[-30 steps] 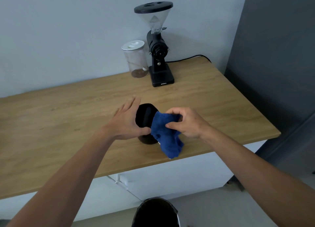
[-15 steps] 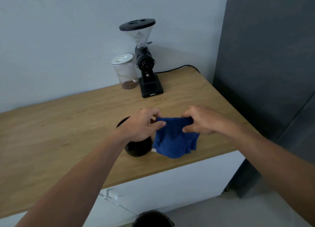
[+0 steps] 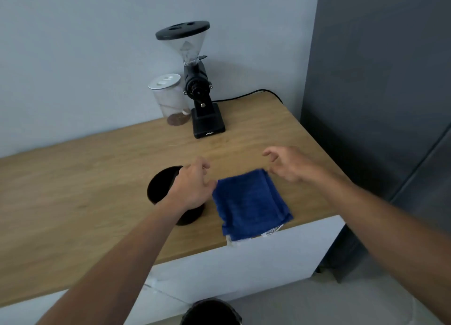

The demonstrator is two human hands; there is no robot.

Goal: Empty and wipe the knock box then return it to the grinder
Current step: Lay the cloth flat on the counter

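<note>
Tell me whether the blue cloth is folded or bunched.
Folded flat: the cloth lies as a neat rectangle on the counter, near edge overhanging, neither hand gripping it.

Deep blue cloth [image 3: 251, 204] with a white tag carrying a black barcode at its near edge. Matte black knock box [image 3: 162, 186], dark inside. Warm oak-toned wooden countertop [image 3: 73, 190] with fine grain streaks, over white cabinet fronts [image 3: 244, 263]. Black grinder [image 3: 200, 90] with a clear hopper and black lid. Clear jar [image 3: 170, 100] with a white lid and brown contents at the bottom. Pale blue-grey wall [image 3: 85, 56]; dark grey panel [image 3: 378, 80] to the right.
</note>
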